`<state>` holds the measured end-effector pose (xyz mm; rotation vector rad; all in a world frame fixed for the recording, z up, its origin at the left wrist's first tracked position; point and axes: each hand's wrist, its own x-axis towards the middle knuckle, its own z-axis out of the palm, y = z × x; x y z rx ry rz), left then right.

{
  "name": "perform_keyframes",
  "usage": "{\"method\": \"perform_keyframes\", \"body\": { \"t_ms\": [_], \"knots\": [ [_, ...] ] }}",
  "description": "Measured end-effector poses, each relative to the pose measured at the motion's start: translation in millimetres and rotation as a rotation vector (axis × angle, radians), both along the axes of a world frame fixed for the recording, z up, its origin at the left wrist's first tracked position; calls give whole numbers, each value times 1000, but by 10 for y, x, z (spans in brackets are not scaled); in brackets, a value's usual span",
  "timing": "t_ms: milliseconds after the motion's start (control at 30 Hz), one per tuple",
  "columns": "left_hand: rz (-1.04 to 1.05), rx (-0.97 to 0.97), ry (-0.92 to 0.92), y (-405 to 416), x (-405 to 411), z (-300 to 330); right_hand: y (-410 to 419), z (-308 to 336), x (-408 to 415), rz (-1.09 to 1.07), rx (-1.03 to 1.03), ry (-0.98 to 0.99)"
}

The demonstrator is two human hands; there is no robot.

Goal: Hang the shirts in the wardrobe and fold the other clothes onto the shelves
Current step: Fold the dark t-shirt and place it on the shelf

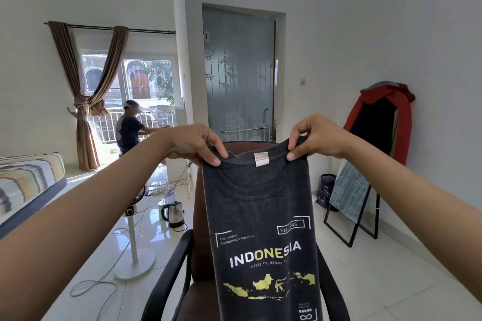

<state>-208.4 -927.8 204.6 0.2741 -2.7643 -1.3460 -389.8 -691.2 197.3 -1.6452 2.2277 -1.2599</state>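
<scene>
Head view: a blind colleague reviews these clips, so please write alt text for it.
Two hands, left hand and right hand, pinch a dark grey T-shirt by its collar, holding it up in front of a brown office chair. Behind are a frosted glass door, a kettle on the floor and another person by the window.

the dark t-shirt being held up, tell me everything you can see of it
The t-shirt is dark charcoal, soft knit by the look, with a round ribbed collar and a small white label inside the neck. Its print reads "INDONESIA" in white and yellow over a yellow map, plus "Est 1945". It hangs upright, narrowed as if folded lengthwise, in front of a brown chair. The left hand and right hand pinch its shoulders beside the collar.
</scene>
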Motion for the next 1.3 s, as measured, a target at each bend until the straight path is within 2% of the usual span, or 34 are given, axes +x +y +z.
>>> {"method": "perform_keyframes", "body": {
  "t_ms": [167,433,500,733,1100,1300],
  "knots": [
    [-41,15,10,37,-107,77,-44,27,-54,52,10,-94],
    [-34,277,283,-208,-345,-32,-181,-74,-318,153,-140,-412],
    [-29,299,305,-289,-416,-80,-245,-129,-396,156,-140,-438],
    [-13,234,247,-682,-772,-203,-598,-299,-736,106,-3,-333],
    [-92,357,212,-1319,-1639,-266,-1301,-258,-1321,61,26,-480],
    [-139,286,130,-1589,-1882,-225,-1533,-258,-1499,28,64,-479]
  ]
}}
